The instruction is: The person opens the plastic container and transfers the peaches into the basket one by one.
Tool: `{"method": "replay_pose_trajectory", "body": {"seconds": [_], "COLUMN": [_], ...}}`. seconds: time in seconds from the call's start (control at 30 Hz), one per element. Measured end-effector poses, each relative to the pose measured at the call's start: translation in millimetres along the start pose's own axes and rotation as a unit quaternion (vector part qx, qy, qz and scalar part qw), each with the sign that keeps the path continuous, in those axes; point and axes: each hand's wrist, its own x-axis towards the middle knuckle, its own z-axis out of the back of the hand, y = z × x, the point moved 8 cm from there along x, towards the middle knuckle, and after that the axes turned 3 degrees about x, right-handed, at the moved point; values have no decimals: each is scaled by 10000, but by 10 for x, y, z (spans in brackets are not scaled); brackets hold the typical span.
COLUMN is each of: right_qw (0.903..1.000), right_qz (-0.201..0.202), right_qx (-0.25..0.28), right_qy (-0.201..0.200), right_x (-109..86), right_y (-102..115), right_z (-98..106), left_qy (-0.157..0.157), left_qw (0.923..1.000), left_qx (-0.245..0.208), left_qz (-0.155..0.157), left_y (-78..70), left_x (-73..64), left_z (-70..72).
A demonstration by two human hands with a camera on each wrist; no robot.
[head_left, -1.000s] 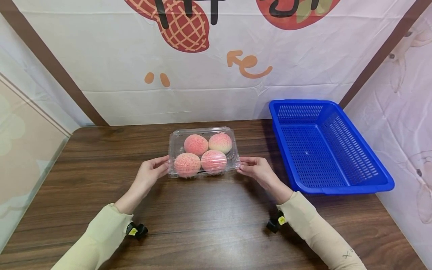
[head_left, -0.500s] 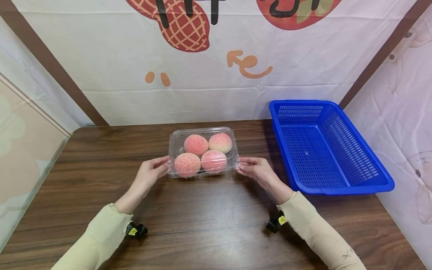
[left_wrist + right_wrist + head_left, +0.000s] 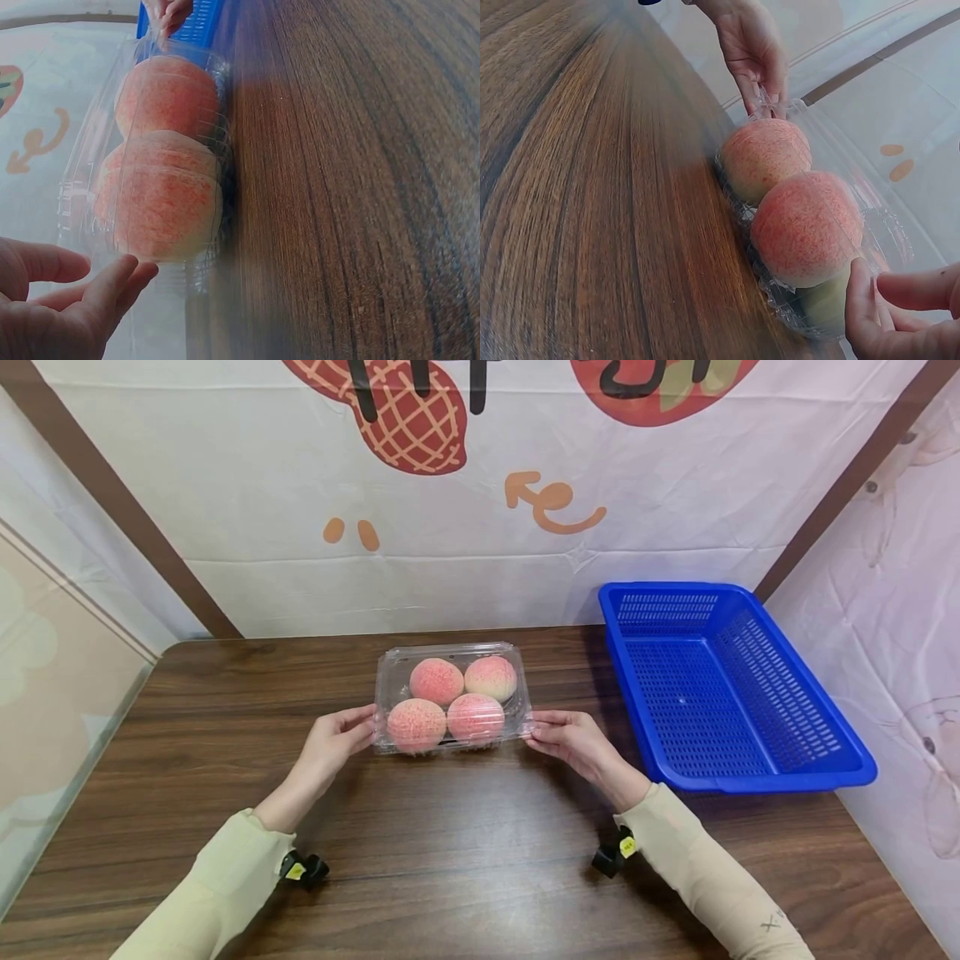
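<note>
A clear, rectangular plastic container (image 3: 453, 650) of round, pink-and-cream peaches (image 3: 416, 725) was to the left of a blue, rectangular plastic basket (image 3: 765, 782) — the right hand (image 3: 576, 742) pinched the container's basket-side edge, the left hand (image 3: 326, 747) the edge farthest from the basket.

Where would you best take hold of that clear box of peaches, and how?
Probably the clear box is best pinched by the rim at its two short ends, one hand from each side. It is longest side to side, the rim offers an edge, and four peaches fill the middle. The left hand and right hand pinch those ends now.
</note>
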Motion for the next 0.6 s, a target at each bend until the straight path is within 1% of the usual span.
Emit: {"method": "replay_pose_trajectory", "body": {"seconds": [0.2, 0.6], "right_qw": [10000, 9993], "right_qz": [29, 71], "right_qx": [28, 59], "right_qy": [-6, -371], "right_x": [8, 31], "right_y": [-12, -53], "right_z": [11, 57], "left_qy": [11, -3], "left_qw": [10000, 10000], "left_qx": [11, 18], "left_qz": [-4, -14], "left_y": [-1, 0], "left_x": [8, 11], "left_z": [-2, 2]}}
